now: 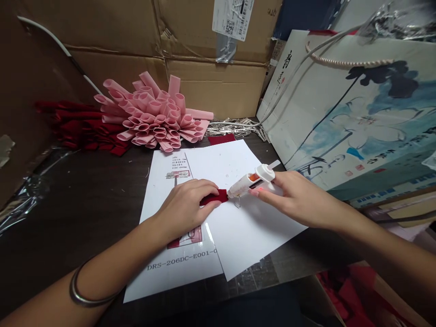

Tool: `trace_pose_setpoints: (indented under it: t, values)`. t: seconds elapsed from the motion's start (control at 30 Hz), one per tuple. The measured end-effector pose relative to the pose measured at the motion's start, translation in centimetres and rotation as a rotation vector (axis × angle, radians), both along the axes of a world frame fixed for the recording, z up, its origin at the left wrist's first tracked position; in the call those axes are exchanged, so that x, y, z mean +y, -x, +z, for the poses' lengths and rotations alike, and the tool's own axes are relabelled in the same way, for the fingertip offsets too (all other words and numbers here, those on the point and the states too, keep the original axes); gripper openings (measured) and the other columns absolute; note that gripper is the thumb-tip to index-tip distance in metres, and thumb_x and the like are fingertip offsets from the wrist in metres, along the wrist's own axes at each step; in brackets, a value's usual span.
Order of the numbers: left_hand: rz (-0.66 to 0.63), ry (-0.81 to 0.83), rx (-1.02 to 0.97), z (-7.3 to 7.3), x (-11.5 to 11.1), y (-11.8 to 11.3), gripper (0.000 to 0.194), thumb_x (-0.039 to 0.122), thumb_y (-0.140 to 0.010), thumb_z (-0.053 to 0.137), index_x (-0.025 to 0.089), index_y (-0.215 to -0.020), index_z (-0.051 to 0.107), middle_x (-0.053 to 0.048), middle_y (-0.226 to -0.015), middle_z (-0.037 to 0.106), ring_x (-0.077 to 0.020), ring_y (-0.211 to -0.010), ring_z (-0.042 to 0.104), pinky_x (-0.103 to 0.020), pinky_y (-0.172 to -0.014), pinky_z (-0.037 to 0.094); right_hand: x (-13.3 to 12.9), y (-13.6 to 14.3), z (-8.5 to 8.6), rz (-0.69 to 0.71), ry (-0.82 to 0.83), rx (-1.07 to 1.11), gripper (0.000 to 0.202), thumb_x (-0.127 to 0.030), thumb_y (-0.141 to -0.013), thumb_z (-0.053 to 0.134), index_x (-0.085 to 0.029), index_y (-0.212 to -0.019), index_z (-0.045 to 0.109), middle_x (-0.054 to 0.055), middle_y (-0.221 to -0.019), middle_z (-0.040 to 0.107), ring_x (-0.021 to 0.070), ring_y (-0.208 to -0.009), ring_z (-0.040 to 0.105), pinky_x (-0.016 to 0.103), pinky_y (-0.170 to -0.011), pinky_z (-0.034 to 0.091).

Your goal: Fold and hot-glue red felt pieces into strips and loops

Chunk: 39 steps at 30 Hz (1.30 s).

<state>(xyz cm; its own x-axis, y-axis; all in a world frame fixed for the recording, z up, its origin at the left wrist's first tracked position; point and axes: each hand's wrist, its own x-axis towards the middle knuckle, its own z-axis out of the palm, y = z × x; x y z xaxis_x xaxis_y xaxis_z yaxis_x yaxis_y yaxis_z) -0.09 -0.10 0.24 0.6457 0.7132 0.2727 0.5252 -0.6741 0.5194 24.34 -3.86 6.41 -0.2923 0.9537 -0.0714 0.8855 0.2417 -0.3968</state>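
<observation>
My left hand is closed on a small dark red fabric strip, pressing it down on the white paper. In my right hand is a white hot glue gun, gripped around its body with a glue stick poking out of the back. Its nozzle touches or almost touches the right end of the strip; I cannot tell which. Below the nozzle, the gun's wire stand rests close to the paper. A printed sheet with pictures and text lies partly under the white paper and my left hand.
Rolled pink felt pieces are heaped at the back, beside dark red fabric pieces. Metal clips lie behind the paper. Cardboard walls the back; a printed paper bag stands right. Red fabric fills a box at lower right.
</observation>
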Motion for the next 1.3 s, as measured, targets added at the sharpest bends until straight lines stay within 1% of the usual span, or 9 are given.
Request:
trace_pose_setpoints:
  t: [0.2,0.43,0.63,0.73,0.83,1.03,1.17,1.23,1.3]
  values:
    - [-0.005,-0.002,-0.010,0.0,0.0,0.0,0.014,0.020,-0.089,0.059,0.020,-0.096,0.070,-0.002,-0.100,0.070,-0.0185,-0.090,0.063,-0.035,-0.084,0.050,-0.1,0.2,-0.4,-0.024,-0.055,0.011,0.040,-0.050,-0.093,0.045,-0.020,-0.066,0.044,0.000,-0.060,0.049,0.0117,-0.051,0.037,0.029,-0.051,0.023]
    - [-0.004,0.001,-0.015,0.1,0.0,0.0,0.015,0.021,-0.089,0.058,0.020,-0.097,0.070,-0.003,-0.100,0.069,-0.0194,-0.090,0.062,-0.036,-0.085,0.050,0.1,0.1,-0.9,-0.043,-0.115,-0.007,0.039,-0.051,-0.092,0.046,-0.020,-0.068,0.046,-0.001,-0.058,0.047,0.0115,-0.050,0.036,0.029,-0.050,0.022]
    - [-0.003,0.008,-0.010,-0.1,0.0,0.0,0.015,0.022,-0.089,0.058,0.021,-0.097,0.070,-0.003,-0.101,0.069,-0.0194,-0.090,0.062,-0.036,-0.085,0.050,0.2,0.5,-1.2,-0.038,-0.115,-0.029,0.036,-0.049,-0.092,0.045,-0.020,-0.071,0.050,0.002,-0.065,0.054,0.0143,-0.057,0.044,0.029,-0.054,0.026]
    - [-0.003,0.020,-0.002,-0.1,0.1,0.0,0.015,0.021,-0.089,0.057,0.020,-0.097,0.069,-0.003,-0.102,0.069,-0.0197,-0.091,0.062,-0.036,-0.085,0.049,0.3,0.9,-0.8,-0.071,-0.119,-0.072,0.038,-0.050,-0.092,0.045,-0.020,-0.069,0.048,0.002,-0.063,0.052,0.0145,-0.055,0.042,0.029,-0.052,0.025]
    - [0.001,0.021,0.007,-0.1,0.1,-0.1,0.014,0.019,-0.089,0.058,0.019,-0.097,0.069,-0.004,-0.103,0.068,-0.0201,-0.092,0.062,-0.037,-0.086,0.049,0.4,1.3,0.1,-0.087,-0.091,-0.137,0.042,-0.053,-0.091,0.043,-0.020,-0.065,0.045,0.003,-0.060,0.051,0.0151,-0.053,0.041,0.029,-0.051,0.024]
    - [-0.009,0.020,0.008,0.1,-0.1,-0.1,0.014,0.018,-0.088,0.058,0.021,-0.097,0.069,-0.003,-0.101,0.068,-0.0201,-0.092,0.061,-0.036,-0.085,0.048,0.7,2.0,1.8,-0.059,-0.034,-0.199,0.040,-0.053,-0.090,0.043,-0.021,-0.073,0.056,0.006,-0.064,0.057,0.0188,-0.058,0.048,0.030,-0.051,0.027]
    - [0.032,0.020,0.038,0.1,-0.2,0.0,0.017,0.022,-0.085,0.063,0.020,-0.102,0.066,-0.004,-0.103,0.068,-0.0220,-0.093,0.061,-0.037,-0.083,0.048,0.2,0.9,1.4,-0.096,-0.028,-0.078,0.040,-0.054,-0.088,0.050,-0.020,-0.068,0.058,0.004,-0.061,0.058,0.0172,-0.054,0.049,0.029,-0.049,0.028]
    - [0.060,0.012,0.066,0.0,-0.2,0.0,0.024,0.023,-0.084,0.064,0.019,-0.108,0.064,-0.005,-0.106,0.068,-0.0234,-0.093,0.061,-0.038,-0.083,0.048,-0.2,-0.1,0.6,-0.154,-0.003,0.073,0.041,-0.055,-0.087,0.052,-0.020,-0.069,0.062,0.003,-0.062,0.060,0.0169,-0.055,0.053,0.029,-0.050,0.031]
    - [0.079,-0.003,0.104,0.0,-0.3,-0.1,0.027,0.024,-0.084,0.063,0.019,-0.111,0.064,-0.005,-0.104,0.069,-0.0245,-0.092,0.060,-0.038,-0.081,0.048,-0.3,-0.9,-0.6,-0.230,0.027,0.250,0.040,-0.057,-0.086,0.055,-0.020,-0.077,0.067,0.003,-0.067,0.064,0.0182,-0.061,0.057,0.029,-0.054,0.037]
